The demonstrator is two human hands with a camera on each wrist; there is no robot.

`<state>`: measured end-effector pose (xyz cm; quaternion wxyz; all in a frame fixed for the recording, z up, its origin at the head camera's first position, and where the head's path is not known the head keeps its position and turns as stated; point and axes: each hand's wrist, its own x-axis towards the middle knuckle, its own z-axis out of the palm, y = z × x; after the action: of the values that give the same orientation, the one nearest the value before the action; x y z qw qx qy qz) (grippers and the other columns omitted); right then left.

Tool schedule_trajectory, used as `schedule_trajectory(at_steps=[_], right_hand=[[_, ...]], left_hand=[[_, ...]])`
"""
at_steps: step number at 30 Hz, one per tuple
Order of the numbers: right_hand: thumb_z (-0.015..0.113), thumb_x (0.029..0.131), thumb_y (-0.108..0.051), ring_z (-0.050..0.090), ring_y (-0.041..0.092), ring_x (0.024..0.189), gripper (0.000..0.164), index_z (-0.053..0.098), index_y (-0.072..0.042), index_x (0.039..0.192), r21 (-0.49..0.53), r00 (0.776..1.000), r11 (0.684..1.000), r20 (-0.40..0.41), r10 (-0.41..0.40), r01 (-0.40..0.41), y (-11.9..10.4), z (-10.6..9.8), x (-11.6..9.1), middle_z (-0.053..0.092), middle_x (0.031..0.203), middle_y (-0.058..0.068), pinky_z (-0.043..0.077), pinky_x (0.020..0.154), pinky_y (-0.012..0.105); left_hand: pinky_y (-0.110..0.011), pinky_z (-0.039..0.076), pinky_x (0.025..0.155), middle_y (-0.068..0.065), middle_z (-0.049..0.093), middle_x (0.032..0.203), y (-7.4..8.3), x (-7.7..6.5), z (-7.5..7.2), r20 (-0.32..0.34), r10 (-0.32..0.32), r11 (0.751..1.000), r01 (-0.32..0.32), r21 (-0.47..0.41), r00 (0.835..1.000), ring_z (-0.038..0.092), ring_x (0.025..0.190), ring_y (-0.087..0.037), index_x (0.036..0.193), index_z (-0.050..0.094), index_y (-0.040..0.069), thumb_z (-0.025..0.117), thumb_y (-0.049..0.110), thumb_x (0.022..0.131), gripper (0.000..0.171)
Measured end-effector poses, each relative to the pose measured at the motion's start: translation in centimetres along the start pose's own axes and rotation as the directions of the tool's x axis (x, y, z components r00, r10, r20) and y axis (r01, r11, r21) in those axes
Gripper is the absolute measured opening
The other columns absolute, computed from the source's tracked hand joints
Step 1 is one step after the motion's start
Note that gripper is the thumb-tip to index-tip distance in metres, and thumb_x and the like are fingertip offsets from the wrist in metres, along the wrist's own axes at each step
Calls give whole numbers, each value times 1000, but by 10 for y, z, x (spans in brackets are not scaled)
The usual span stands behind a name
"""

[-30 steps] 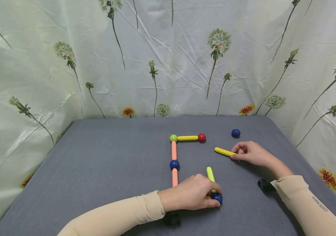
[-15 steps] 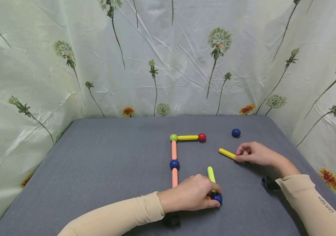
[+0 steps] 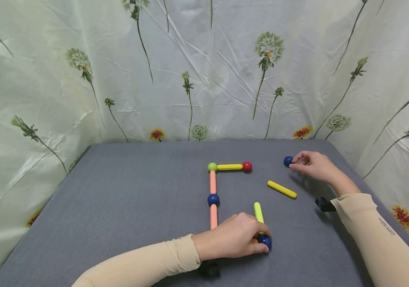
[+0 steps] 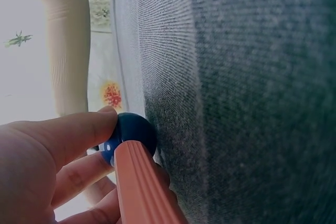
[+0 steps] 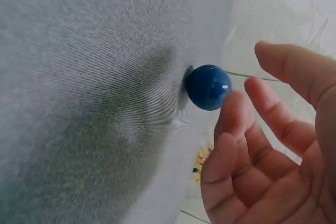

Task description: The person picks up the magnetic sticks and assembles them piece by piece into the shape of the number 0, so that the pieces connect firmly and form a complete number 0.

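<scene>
My left hand pinches a blue ball low in the head view. A salmon ribbed stick runs from that ball toward the camera in the left wrist view; my hand covers it in the head view. A lime stick leads up from the ball, its lower end partly behind my fingers. At the right, my right hand reaches to a second blue ball on the cloth. Thumb and fingers stand apart beside this ball; whether a fingertip touches it I cannot tell. A loose yellow stick lies below.
Mid-table stands a joined chain: a red ball, a yellow stick, a green ball, a salmon stick, a blue ball and another salmon stick. A floral curtain hangs behind the grey table.
My right hand has let go of the yellow stick, which now lies a little farther right, and has moved up to the far blue ball. The left hand stays in place.
</scene>
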<state>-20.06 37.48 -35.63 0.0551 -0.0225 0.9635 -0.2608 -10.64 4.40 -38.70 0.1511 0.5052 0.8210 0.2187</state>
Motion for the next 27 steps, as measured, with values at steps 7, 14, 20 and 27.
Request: schedule_trajectory(at_steps=[7, 14, 20, 27], right_hand=[[71, 104, -36, 61, 23, 85, 45, 61, 0, 129, 1, 999, 999, -20, 46, -46, 5, 4, 15, 69, 107, 18, 46, 71, 33], [70, 105, -36, 60, 28, 88, 50, 56, 3, 134, 12, 998, 998, -17, 65, -64, 6, 7, 21, 67, 113, 24, 46, 70, 33], [70, 105, -35, 62, 28, 89, 51, 54, 2, 136, 16, 997, 997, -21, 78, -78, 7, 7, 26, 65, 113, 23, 46, 70, 33], [73, 102, -30, 66, 26, 86, 49, 55, 2, 134, 10, 997, 997, -21, 74, -73, 10, 10, 32, 66, 111, 22, 48, 71, 32]], left_hand=[[-9, 45, 68, 14, 69, 93, 0, -1, 2, -9, 0, 1000, 0, -21, 1000, 53, 80, 6, 129, 77, 19, 79, 31, 100, 31], [-6, 46, 73, 11, 73, 105, -2, -3, 4, -39, -7, 998, 5, -67, 999, 55, 87, 7, 130, 77, 19, 80, 29, 99, 32], [-7, 46, 69, 12, 70, 99, -4, -4, 7, -68, -20, 995, 14, -102, 998, 54, 83, 7, 128, 76, 19, 81, 29, 99, 31], [-9, 46, 64, 12, 62, 89, -6, -4, 10, -110, -30, 991, 15, -131, 993, 52, 76, 6, 116, 69, 19, 83, 29, 97, 25]])
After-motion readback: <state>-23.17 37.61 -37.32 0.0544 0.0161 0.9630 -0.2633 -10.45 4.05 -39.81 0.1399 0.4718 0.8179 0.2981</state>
